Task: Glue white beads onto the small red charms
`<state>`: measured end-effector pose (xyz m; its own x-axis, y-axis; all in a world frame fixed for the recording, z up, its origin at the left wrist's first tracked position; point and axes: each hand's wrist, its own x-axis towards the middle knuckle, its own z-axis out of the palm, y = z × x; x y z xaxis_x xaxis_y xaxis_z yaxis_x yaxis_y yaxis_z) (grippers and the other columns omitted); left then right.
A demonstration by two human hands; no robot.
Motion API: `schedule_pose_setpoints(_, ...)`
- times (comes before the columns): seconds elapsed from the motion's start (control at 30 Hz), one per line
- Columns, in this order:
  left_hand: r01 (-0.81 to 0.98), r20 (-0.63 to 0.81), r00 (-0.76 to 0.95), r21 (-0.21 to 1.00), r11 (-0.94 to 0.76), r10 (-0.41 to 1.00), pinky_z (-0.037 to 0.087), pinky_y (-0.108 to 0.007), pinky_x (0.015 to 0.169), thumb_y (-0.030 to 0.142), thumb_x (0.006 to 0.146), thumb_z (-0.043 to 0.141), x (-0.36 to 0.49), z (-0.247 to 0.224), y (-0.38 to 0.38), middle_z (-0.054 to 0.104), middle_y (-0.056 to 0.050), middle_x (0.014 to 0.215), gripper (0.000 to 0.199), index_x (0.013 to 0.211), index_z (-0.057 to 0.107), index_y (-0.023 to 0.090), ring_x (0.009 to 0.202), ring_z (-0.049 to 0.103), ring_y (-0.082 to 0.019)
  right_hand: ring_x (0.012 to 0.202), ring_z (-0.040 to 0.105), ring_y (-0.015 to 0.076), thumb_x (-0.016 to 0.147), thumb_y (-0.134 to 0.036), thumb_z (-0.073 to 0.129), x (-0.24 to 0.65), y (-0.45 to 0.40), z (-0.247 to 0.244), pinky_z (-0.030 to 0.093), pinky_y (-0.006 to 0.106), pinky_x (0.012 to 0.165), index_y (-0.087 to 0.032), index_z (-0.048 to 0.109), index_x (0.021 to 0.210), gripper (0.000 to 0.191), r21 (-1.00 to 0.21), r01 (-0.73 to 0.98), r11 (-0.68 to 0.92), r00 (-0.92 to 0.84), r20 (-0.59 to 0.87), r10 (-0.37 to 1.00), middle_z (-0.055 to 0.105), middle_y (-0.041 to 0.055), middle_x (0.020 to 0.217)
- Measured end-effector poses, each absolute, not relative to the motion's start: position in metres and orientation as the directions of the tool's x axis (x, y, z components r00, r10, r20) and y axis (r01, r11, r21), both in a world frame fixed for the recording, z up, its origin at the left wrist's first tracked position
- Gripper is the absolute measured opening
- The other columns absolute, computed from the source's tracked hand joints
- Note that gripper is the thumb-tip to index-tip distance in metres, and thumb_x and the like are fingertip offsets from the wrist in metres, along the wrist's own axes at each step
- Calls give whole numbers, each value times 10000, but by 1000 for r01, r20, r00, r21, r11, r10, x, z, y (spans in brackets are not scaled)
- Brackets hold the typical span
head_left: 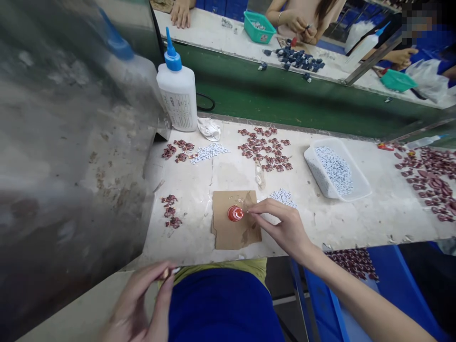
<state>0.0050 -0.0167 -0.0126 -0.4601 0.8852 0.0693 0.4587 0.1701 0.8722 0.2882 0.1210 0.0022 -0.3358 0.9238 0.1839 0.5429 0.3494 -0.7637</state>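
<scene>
My right hand (pixel 281 225) is pinched at the right edge of a small red round cap (pixel 235 213), with a tiny pale piece at its fingertips. The cap lies on a brown cardboard square (pixel 224 240). Low at the left, my left hand (pixel 142 304) pinches a small brownish figure (pixel 166 273) with a white part, in front of the table edge. Small white pieces with dark marks (pixel 283 197) lie just beyond my right hand. Brown-red figures (pixel 265 149) are grouped behind the cardboard, and a short column of them (pixel 171 211) stands at the left.
A white bottle with blue nozzle (pixel 178 95) stands by the metal wall (pixel 78 142), next to crumpled tissue (pixel 209 129). At right are a white basket of small pieces (pixel 361 183) and many reddish parts (pixel 434 178). Other people's hands work across the green divider (pixel 231 85).
</scene>
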Motion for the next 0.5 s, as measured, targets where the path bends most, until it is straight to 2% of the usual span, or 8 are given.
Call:
schedule_pose_setpoints(0.03,442,43,-345,889,122,938,579,-161,941,277,927,683,12,-13,-8,716,-17,1123,309,1234,671,250,965,700,-95,881,739,223,994,-187,618,289,120,2,605,395,754,-276,747,1025,160,-766,541,347,-321,194,927,783,45,967)
schedule_pose_setpoints(0.1,405,65,-267,913,50,961,568,-127,931,221,956,623,23,-11,11,683,-6,1155,355,1305,618,282,997,689,-68,865,734,223,990,-188,627,290,118,4,601,396,743,-278,749,1026,156,-768,542,341,-296,205,933,778,44,947)
schedule_pose_setpoints(0.17,411,130,-162,910,-52,978,541,-104,948,171,976,561,31,-8,27,661,3,1126,281,1218,646,284,1040,660,-50,848,727,217,989,-186,631,291,116,6,596,391,732,-279,748,1022,153,-769,544,336,-281,210,936,772,38,928)
schedule_pose_setpoints(0.23,436,147,-95,895,-91,985,523,-99,986,172,969,580,38,-6,37,651,7,1122,262,1198,648,282,1062,641,-46,848,725,210,990,-179,630,293,114,8,594,387,737,-276,745,1017,153,-770,544,333,-274,212,938,770,32,925)
schedule_pose_setpoints(0.37,459,163,-77,881,-110,984,546,-95,982,196,917,693,46,-7,45,672,28,1095,353,1250,632,297,977,663,-36,867,729,211,986,-176,637,295,111,11,596,395,756,-276,741,1014,147,-774,548,319,-253,210,944,775,27,939)
schedule_pose_setpoints(0.5,487,222,-3,852,-192,975,509,5,963,167,958,632,45,-6,52,727,87,1046,314,1231,653,320,916,697,25,860,729,208,978,-171,650,296,108,14,592,392,753,-276,738,993,138,-792,535,296,-225,204,953,778,20,922)
